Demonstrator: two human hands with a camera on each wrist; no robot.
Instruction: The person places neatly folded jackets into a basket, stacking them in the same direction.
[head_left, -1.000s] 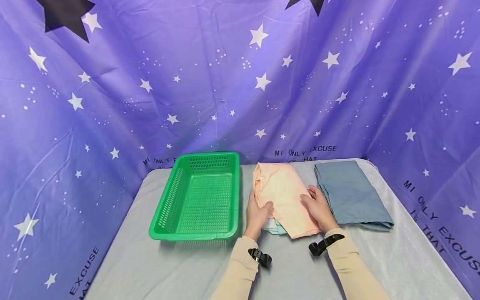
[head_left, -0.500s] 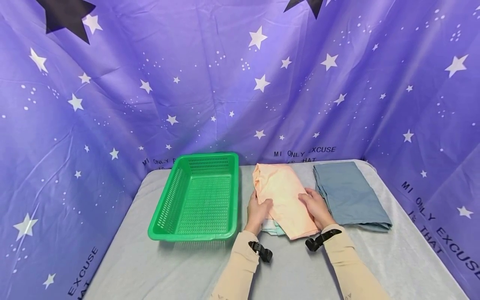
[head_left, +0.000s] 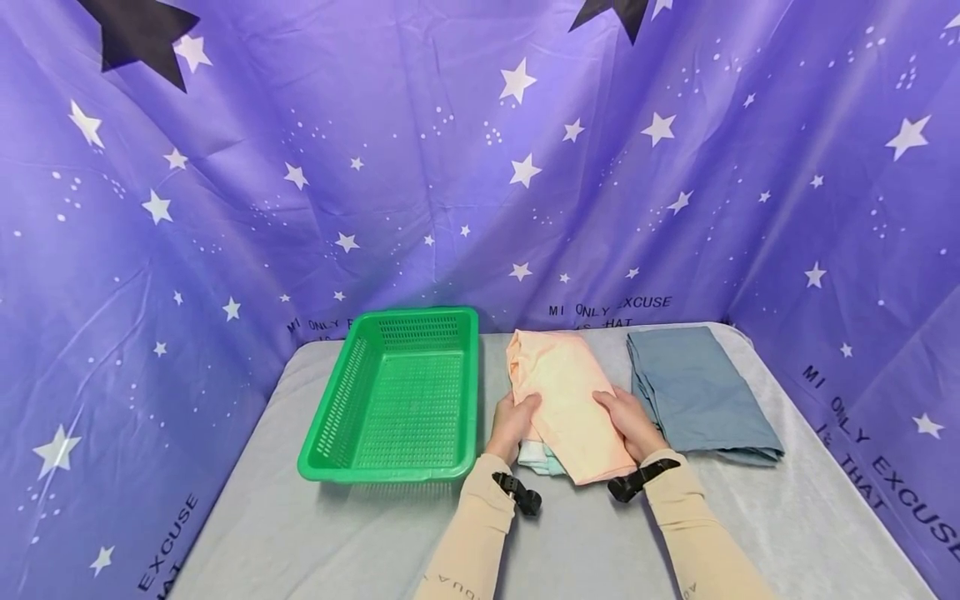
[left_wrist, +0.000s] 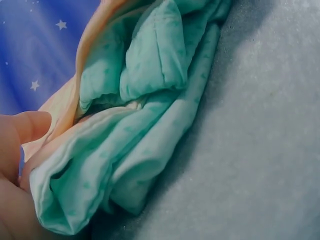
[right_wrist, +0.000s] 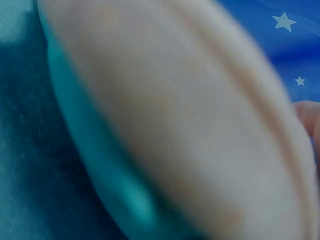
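Observation:
A folded peach cloth (head_left: 573,400) lies on the table between my two hands, over a mint-green printed cloth (left_wrist: 160,120) whose layered, seamed folds show in the left wrist view. My left hand (head_left: 513,421) grips the left side of the bundle, thumb on the peach top and fingers out of sight beneath. On the opposite side, my right hand (head_left: 630,419) holds the right edge the same way, its thumb lying on the peach cloth. The right wrist view is blurred; a strip of mint green shows under the peach there.
To the left stands a green plastic basket (head_left: 472,417) with nothing in it. A folded grey-blue cloth (head_left: 701,392) lies to the right, close beside my right hand. The grey-covered table (head_left: 360,533) meets a purple star-printed curtain (head_left: 420,192) behind.
My right hand has slid slightly left and closed in on the peach cloth's right edge. The left hand's thumb has shifted a little up; the bundle stays nearly in place.

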